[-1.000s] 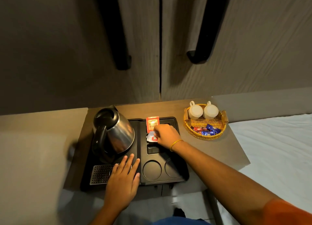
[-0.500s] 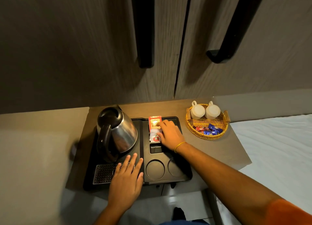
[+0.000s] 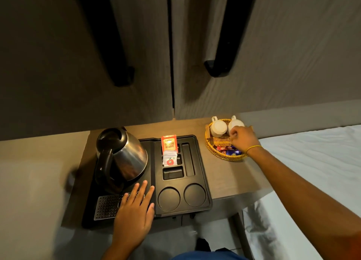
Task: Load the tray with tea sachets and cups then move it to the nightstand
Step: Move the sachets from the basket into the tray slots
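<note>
Right hand (image 3: 243, 140) moved from sachets (image 3: 169, 152) to cups (image 3: 218, 128).

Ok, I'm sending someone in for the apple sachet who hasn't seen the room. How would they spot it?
Find the black tray beside the steel kettle. Its upper middle slots hold two sachets standing one behind the other. The apple sachet is the nearer one, white with a red apple; the Assam sachet behind it is orange.

The scene is dim and warm-toned; a small pool of yellow light falls on the tabletop (image 3: 224, 173) behind the tea sachet (image 3: 169, 144), and the kettle (image 3: 125, 154) carries soft highlights (no harsh glare). Wide-angle bending slants the cabinet handles (image 3: 109, 44); the left edge is smeared and soft, the cabinet fronts deep in shadow.
</note>
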